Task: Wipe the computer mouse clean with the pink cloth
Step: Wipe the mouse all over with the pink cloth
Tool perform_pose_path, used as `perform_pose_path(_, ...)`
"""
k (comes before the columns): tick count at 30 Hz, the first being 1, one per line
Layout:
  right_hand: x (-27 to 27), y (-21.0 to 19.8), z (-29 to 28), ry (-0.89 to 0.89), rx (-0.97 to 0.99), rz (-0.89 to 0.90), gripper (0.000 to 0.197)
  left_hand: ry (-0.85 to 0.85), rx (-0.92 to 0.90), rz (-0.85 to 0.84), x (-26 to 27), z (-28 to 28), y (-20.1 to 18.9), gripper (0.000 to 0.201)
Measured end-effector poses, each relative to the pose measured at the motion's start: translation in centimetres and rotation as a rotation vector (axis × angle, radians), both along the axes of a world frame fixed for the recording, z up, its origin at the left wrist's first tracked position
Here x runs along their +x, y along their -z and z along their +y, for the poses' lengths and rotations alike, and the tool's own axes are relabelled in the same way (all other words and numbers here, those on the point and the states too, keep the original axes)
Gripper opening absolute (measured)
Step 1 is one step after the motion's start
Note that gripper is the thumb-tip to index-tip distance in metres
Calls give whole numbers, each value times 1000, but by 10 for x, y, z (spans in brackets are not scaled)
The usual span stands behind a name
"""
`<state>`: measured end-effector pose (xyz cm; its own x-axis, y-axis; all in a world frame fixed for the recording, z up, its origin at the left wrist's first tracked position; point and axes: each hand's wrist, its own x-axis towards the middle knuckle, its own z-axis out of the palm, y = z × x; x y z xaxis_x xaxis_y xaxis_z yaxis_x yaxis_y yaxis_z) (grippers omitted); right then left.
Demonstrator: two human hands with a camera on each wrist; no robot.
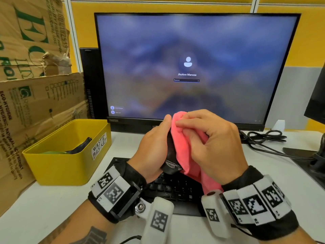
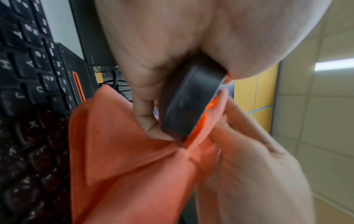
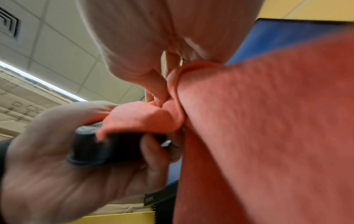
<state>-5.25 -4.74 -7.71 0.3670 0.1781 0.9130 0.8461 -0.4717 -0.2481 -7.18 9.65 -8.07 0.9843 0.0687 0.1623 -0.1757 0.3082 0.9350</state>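
My left hand (image 1: 154, 147) grips a black computer mouse (image 1: 171, 155) and holds it up on its side above the keyboard. In the left wrist view the mouse (image 2: 189, 104) shows its dark side, with a red glow from its underside against the cloth. My right hand (image 1: 209, 143) holds the pink cloth (image 1: 182, 147) and presses it against the mouse's right face. The cloth (image 2: 118, 159) hangs down toward my right wrist. In the right wrist view the cloth (image 3: 268, 128) fills the right half, draped over the mouse (image 3: 99, 148). Most of the mouse is hidden between hands and cloth.
A black keyboard (image 1: 174, 189) lies under my hands. A lit monitor (image 1: 193, 67) stands behind. A yellow bin (image 1: 70, 152) labelled waste basket sits at the left beside cardboard boxes (image 1: 31, 76). Black cables (image 1: 267, 138) run at the right by a second monitor's stand (image 1: 316, 155).
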Motion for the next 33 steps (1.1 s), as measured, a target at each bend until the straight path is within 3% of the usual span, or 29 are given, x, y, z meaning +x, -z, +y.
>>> perform_pose_path(7,0,-2,-5,-50,-42,28,22,10,-6,-66,4,4,0,51)
perform_pose_path(12,4,-2,-10,30,28,31,23,140,-165,-76,4,6,-4,40)
perform_pose_path(15,0,-1,-2,15,12,5,25,224,-255,-44,3,7,-5,48)
perform_pose_path(18,-6,2,7,-50,-36,-2,27,298,-286,-30,5,8,-4,27)
perform_pose_path(22,-9,0,7,-129,-123,48,27,258,-308,8,7,11,-4,25)
perform_pose_path(29,-1,0,-1,14,-24,28,28,242,-278,-30,3,7,-5,32)
perform_pose_path(33,-9,3,10,-88,-76,16,30,187,-261,-12,8,7,-1,42)
